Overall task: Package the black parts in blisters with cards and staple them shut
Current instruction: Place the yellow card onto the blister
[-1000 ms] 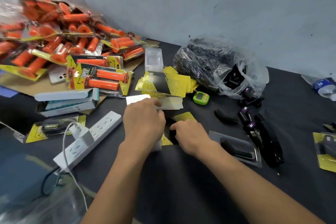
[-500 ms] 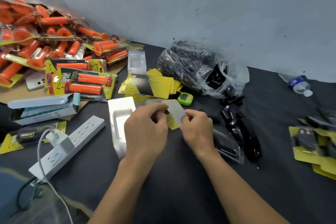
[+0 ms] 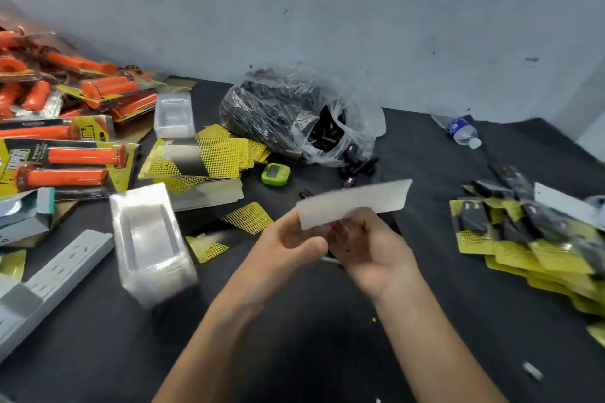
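**Head view, packing bench.** Nearest the camera, two bare forearms reach over the dark table [image 3: 327,353]. The left hand [image 3: 291,240] has its fingers curled, and its thumb and fingers pinch the lower left corner of a pale card [image 3: 353,203]. The right hand [image 3: 370,247] is likewise curled and grips the same card from beneath, along its lower edge. The card is raised clear of the table, blank side to the camera, tilted up to the right and blurred. Whether anything more sits between the two palms cannot be told. Left of the left hand stands a stack of clear blisters [image 3: 150,239], with a white power strip [image 3: 55,275] beside it. Well apart to the right lies a fanned heap of finished yellow packs [image 3: 530,239]. Beyond the hands are a loose yellow card [image 3: 248,217], a pile of yellow cards [image 3: 199,154], a green timer [image 3: 275,174], loose black parts [image 3: 358,170] and a clear bag of black parts [image 3: 288,114] near the wall. Orange-grip packs [image 3: 65,157] fill the far left, and a water bottle [image 3: 463,132] lies far right
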Demonstrator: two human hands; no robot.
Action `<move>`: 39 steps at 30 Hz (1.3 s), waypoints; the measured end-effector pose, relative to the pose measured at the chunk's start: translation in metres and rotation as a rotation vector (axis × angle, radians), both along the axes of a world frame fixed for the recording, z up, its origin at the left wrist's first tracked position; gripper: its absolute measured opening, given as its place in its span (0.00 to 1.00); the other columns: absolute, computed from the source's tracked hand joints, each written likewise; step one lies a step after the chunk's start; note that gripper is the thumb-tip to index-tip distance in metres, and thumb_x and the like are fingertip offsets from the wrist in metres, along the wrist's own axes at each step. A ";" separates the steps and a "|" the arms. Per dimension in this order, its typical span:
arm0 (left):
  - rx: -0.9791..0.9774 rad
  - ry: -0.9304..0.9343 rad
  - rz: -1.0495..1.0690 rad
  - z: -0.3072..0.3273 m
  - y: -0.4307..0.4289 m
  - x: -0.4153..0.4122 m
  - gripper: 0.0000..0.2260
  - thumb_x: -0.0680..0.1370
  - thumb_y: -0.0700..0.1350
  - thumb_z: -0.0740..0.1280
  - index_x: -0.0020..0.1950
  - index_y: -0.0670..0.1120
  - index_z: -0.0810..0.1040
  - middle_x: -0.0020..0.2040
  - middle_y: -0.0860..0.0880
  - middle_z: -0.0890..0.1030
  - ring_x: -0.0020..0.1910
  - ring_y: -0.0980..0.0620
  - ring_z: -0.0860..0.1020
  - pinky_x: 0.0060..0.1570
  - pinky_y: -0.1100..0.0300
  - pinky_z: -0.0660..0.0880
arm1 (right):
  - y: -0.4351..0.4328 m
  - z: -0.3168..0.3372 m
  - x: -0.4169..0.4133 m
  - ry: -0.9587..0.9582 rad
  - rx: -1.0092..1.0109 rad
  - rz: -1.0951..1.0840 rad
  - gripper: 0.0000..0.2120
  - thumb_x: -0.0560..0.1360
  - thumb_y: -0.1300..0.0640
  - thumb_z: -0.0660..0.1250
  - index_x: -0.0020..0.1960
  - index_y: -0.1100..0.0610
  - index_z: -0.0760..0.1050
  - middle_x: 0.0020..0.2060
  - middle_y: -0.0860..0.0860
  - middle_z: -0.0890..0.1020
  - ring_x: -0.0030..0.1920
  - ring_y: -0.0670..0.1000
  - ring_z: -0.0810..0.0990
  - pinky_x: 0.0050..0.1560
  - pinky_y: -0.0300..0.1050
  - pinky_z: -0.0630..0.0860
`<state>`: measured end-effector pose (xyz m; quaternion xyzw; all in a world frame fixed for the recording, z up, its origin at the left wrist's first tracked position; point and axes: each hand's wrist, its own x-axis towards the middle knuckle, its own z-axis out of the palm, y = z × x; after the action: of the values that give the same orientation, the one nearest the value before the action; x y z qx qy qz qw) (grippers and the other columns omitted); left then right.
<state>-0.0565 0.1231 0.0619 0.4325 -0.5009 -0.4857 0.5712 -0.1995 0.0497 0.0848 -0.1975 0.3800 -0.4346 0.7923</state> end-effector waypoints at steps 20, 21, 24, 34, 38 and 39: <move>0.415 -0.216 0.650 -0.020 -0.038 0.039 0.03 0.75 0.47 0.78 0.42 0.51 0.86 0.29 0.53 0.83 0.23 0.57 0.76 0.31 0.63 0.73 | -0.003 -0.048 -0.063 1.153 -0.775 0.030 0.15 0.74 0.60 0.73 0.51 0.40 0.84 0.46 0.36 0.85 0.48 0.36 0.82 0.45 0.24 0.73; 0.427 -0.199 0.678 -0.022 -0.039 0.041 0.04 0.74 0.47 0.79 0.43 0.49 0.87 0.30 0.52 0.84 0.24 0.57 0.77 0.33 0.61 0.74 | -0.001 -0.049 -0.063 1.202 -0.799 0.050 0.16 0.74 0.59 0.73 0.53 0.39 0.84 0.48 0.37 0.85 0.50 0.35 0.80 0.46 0.22 0.71; 0.450 -0.159 0.696 -0.025 -0.039 0.041 0.05 0.73 0.46 0.80 0.45 0.47 0.87 0.37 0.51 0.86 0.24 0.56 0.78 0.34 0.60 0.76 | 0.000 -0.052 -0.060 1.253 -0.836 0.113 0.21 0.73 0.54 0.73 0.63 0.37 0.79 0.54 0.35 0.79 0.55 0.30 0.74 0.50 0.21 0.67; 0.120 -0.021 0.406 -0.024 -0.033 0.030 0.20 0.72 0.21 0.70 0.31 0.45 0.87 0.49 0.47 0.88 0.50 0.49 0.87 0.45 0.57 0.84 | -0.011 -0.051 -0.047 0.891 -0.885 -0.201 0.36 0.62 0.83 0.64 0.42 0.42 0.87 0.49 0.38 0.87 0.61 0.42 0.79 0.60 0.37 0.77; 0.105 -0.047 0.480 -0.032 -0.034 0.029 0.22 0.72 0.20 0.69 0.29 0.44 0.84 0.49 0.49 0.88 0.54 0.48 0.86 0.47 0.54 0.85 | -0.009 -0.054 -0.046 0.906 -0.997 -0.279 0.33 0.57 0.75 0.59 0.40 0.40 0.86 0.50 0.36 0.86 0.63 0.40 0.76 0.59 0.28 0.72; 0.092 -0.074 0.480 -0.031 -0.033 0.029 0.19 0.71 0.21 0.71 0.31 0.44 0.84 0.50 0.50 0.88 0.54 0.49 0.86 0.48 0.56 0.84 | -0.009 -0.056 -0.045 0.911 -0.996 -0.283 0.33 0.58 0.75 0.60 0.41 0.40 0.86 0.50 0.36 0.86 0.62 0.39 0.77 0.59 0.28 0.72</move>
<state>-0.0279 0.0902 0.0311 0.5821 -0.3818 -0.3422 0.6311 -0.2442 0.0407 0.0293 -0.6494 0.4524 -0.5304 0.3039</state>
